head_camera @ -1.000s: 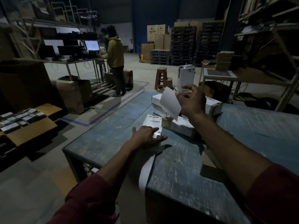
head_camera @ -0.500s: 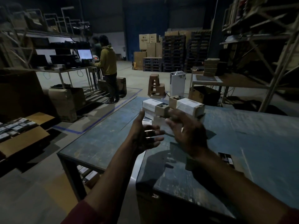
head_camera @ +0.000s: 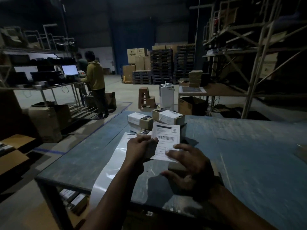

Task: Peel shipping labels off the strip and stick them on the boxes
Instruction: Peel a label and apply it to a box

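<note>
1. Head view, far left: open cardboard carton [head_camera: 15,151] on the floor, flaps spread, small packs inside, dim.
2. Further back on the left: metal shelving bench [head_camera: 49,83] with a lit monitor [head_camera: 69,70]; person in a yellow hoodie [head_camera: 95,77] standing at it, back to the camera.
3. On the floor below the bench: brown carton [head_camera: 44,123], closed.
4. Left part of the blue-grey table [head_camera: 249,155]: glossy liner strip [head_camera: 109,166] lying along the top and hanging over the near edge.
5. Left hand [head_camera: 139,150]: raised above the strip, fingers curled, pinching the left edge of the shipping label [head_camera: 167,140].
6. Shipping label: held up off the table, printed side and barcode toward the camera, just in front of the boxes.
7. Behind the label: stack of small boxes [head_camera: 156,117] at the far edge of the table, the top ones with white labels already on them.
8. Right hand [head_camera: 187,166]: fingers spread wide and loosely bent, fingertips [head_camera: 167,152] at the lower right corner of the label; contact not clear, nothing gripped.
9. Beyond the table: brown plastic stool [head_camera: 146,97], white upright unit [head_camera: 167,95].
10. Far right: tall metal racking [head_camera: 259,52] in shadow.
</note>
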{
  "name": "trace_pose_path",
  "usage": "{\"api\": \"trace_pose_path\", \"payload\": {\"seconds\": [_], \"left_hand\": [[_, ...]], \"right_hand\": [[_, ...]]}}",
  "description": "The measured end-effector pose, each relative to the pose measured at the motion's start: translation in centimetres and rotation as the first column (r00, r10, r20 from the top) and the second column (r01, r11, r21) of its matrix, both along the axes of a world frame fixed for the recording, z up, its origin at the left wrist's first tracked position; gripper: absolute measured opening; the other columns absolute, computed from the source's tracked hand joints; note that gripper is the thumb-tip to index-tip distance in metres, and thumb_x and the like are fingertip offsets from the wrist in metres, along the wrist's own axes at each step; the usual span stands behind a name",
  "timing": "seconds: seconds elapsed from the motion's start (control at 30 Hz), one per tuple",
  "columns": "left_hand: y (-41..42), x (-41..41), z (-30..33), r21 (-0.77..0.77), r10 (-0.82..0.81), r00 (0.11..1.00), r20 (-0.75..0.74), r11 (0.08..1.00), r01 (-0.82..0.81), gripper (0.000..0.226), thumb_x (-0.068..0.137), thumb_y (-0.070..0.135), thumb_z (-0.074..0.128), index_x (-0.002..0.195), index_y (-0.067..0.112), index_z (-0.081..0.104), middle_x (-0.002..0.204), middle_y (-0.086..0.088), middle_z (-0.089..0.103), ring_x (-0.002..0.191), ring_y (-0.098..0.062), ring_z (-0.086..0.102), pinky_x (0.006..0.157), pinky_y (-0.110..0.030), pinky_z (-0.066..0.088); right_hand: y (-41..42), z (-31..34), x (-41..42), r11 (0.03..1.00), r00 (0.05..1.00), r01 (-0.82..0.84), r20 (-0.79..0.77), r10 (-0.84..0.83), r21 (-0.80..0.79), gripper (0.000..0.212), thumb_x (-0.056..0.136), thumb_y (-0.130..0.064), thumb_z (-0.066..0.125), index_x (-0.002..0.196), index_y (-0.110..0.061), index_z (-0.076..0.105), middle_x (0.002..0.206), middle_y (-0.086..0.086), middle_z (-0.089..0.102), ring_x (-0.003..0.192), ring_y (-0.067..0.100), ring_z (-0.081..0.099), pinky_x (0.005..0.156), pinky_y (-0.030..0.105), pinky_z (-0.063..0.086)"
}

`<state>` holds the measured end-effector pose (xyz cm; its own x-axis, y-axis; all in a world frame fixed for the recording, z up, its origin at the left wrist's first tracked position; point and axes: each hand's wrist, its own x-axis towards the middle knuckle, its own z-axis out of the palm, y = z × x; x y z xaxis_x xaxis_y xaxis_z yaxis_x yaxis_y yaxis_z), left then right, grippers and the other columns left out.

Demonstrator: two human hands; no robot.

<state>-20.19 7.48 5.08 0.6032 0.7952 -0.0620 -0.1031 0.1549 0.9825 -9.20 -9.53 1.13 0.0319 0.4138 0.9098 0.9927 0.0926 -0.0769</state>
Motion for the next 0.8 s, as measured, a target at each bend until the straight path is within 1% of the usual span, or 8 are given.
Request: {"api": "trace_pose_path", "payload": {"seconds": [0.07,0.13,0.2,0.27,0.4,0.53,0.7,0.8], "left_hand": [[-0.6,0.3,-0.2,0.02,0.025,1.0,0.01,0.999,-0.025,0.009,0.091,0.011,0.077,0.099,0.008,0.079,0.092,-0.012,0.081,0.083,-0.028,0.079,0.07,-0.042,0.062],[-1.5,0.7,-0.2,0.029,0.024,0.999,0.027,0.999,-0.025,0.008,0.092,0.011,0.077,0.099,0.009,0.079,0.091,-0.01,0.081,0.081,-0.026,0.079,0.069,-0.041,0.062],[-2.8,1.4,-0.3,0.036,-0.003,0.999,0.039,0.999,0.002,0.009,0.092,0.011,0.077,0.101,0.011,0.078,0.09,-0.007,0.081,0.082,-0.025,0.079,0.069,-0.038,0.061],[-4.1,2.1,-0.5,0.066,-0.023,0.999,0.033,0.998,0.021,0.01,0.093,0.012,0.076,0.102,0.013,0.078,0.091,-0.004,0.082,0.083,-0.023,0.08,0.068,-0.037,0.061],[-5.9,3.4,-1.0,0.074,-0.047,0.997,0.055,0.996,0.043,0.009,0.094,0.012,0.075,0.102,0.014,0.078,0.093,-0.003,0.082,0.086,-0.021,0.08,0.067,-0.035,0.061],[-6.6,3.9,-1.5,0.132,-0.07,0.997,0.042,0.989,0.064,0.006,0.093,0.012,0.076,0.097,0.017,0.079,0.092,-0.001,0.081,0.087,-0.019,0.079,0.07,-0.037,0.061],[-6.1,3.6,-1.6,0.434,0.002,0.995,-0.1,0.9,0.042,0.016,0.1,0.03,0.069,0.086,0.025,0.077,0.082,0.003,0.079,0.077,-0.015,0.077,0.061,-0.033,0.059],[-4.5,2.9,-1.8,0.484,0.025,0.986,-0.167,0.873,0.06,0.03,0.105,0.04,0.055,0.094,0.021,0.075,0.083,-0.003,0.08,0.068,-0.018,0.076,0.059,-0.035,0.059]], "right_hand": [[-1.2,0.8,0.5,1.0,0.992,0.013,-0.125,-0.014,-0.008,0.045,0.087,-0.057,0.077,0.111,-0.018,0.079,0.114,-0.009,0.075,0.113,0.012,0.066,0.096,0.024,0.051],[-2.1,1.7,1.2,0.996,0.93,0.085,-0.358,-0.081,-0.003,0.027,0.091,-0.048,0.074,0.102,-0.024,0.078,0.106,-0.019,0.074,0.102,0.0,0.066,0.087,0.022,0.053],[-2.5,2.6,2.2,0.994,0.747,0.107,-0.658,-0.088,-0.012,0.006,0.091,-0.035,0.077,0.09,-0.029,0.077,0.09,-0.022,0.076,0.088,-0.002,0.07,0.076,0.022,0.054],[-2.6,2.9,3.5,0.999,0.532,0.038,-0.846,-0.03,-0.011,0.006,0.091,-0.026,0.08,0.085,-0.024,0.078,0.084,-0.013,0.079,0.079,0.004,0.072,0.071,0.028,0.054],[-3.2,3.1,4.2,0.996,0.22,-0.067,-0.973,0.066,0.052,0.01,0.088,-0.017,0.082,0.094,-0.012,0.076,0.088,0.005,0.081,0.084,0.029,0.078,0.076,0.047,0.064],[-4.1,3.2,4.2,0.996,0.136,-0.066,-0.988,0.069,0.061,0.024,0.086,-0.002,0.081,0.106,-0.009,0.07,0.089,0.011,0.081,0.082,0.034,0.079,0.08,0.058,0.064],[-4.9,3.5,4.6,0.998,0.148,-0.065,-0.989,0.021,0.012,0.034,0.083,-0.003,0.084,0.109,-0.015,0.067,0.084,0.011,0.081,0.079,0.032,0.079,0.074,0.048,0.063],[-5.5,3.5,5.3,0.999,0.105,-0.026,-0.993,0.047,0.045,0.033,0.083,-0.001,0.083,0.111,-0.012,0.068,0.084,0.011,0.081,0.079,0.034,0.078,0.075,0.049,0.063]]}}
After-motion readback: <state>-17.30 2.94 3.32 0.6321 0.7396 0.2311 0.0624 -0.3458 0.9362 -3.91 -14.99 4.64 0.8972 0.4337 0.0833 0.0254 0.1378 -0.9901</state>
